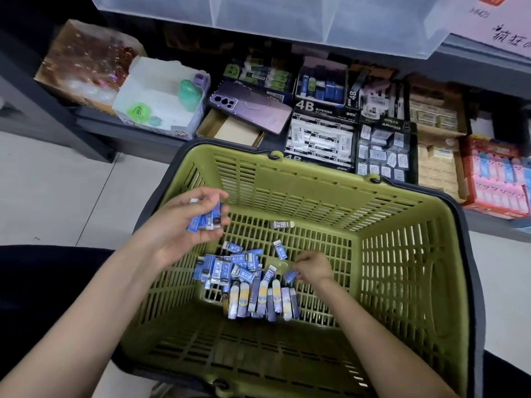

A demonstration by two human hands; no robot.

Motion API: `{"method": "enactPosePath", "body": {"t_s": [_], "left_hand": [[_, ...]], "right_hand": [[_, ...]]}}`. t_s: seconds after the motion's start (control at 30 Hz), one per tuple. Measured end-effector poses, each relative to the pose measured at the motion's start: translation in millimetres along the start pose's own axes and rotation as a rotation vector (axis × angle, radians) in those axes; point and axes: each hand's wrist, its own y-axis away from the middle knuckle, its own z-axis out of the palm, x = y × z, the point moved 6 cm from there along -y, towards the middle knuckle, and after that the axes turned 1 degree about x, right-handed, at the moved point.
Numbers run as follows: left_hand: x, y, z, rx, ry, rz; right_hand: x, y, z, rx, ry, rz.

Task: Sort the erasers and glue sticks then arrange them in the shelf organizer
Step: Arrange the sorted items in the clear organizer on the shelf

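Note:
A green plastic basket (402, 254) stands on the floor below me. On its bottom lies a heap of small blue-wrapped erasers (232, 267), with a row of glue sticks (258, 300) just in front of it. A lone dark 2B eraser (283, 224) lies farther back. My left hand (184, 225) hovers over the basket's left side and holds a bunch of blue erasers (205, 219). Down on the basket floor, my right hand (311, 267) pinches one blue eraser (290, 275) beside the heap.
Behind the basket a low shelf holds open boxes of erasers (321, 136), a purple phone (250, 106) on a cardboard box, a white box with green items (161, 99) and pink packs (497, 179) at the right. A clear plastic organizer (287, 18) hangs above. Tiled floor lies to the left.

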Motion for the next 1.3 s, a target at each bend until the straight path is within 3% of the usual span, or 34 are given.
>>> {"method": "enactPosePath", "body": {"t_s": [0.1,0.27,0.37,0.43,0.6,0.67,0.83,1.0,1.17,1.3], "left_hand": [[6,0,2,-0.025,0.016,0.029],[12,0,2,-0.038,0.07,0.052],[13,0,-1,0.002,0.04,0.037],[9,-1,-3,0.057,0.034,0.004],[-6,2,3,0.129,-0.094,-0.132],[-10,9,12,0.112,-0.172,-0.188],[9,33,44,-0.012,-0.362,-0.219],[61,60,68,-0.119,-0.438,-0.082],[120,80,70,-0.027,-0.406,0.079],[167,92,61,0.045,-0.282,0.153]], "right_hand": [[-22,-9,-3,0.012,-0.064,-0.083],[-46,-18,21,0.112,0.454,-0.271],[-49,-19,23,0.161,0.471,-0.314],[-45,-20,20,0.113,0.376,-0.273],[-57,18,5,-0.101,-0.235,-0.175],[-78,48,0,-0.192,-0.363,-0.214],[-144,139,-21,-0.319,-0.278,-0.529],[-196,208,-42,-0.218,-0.091,-0.773],[-239,244,-66,-0.193,-0.39,-0.765],[-270,262,-79,-0.347,-0.659,-0.699]]}}
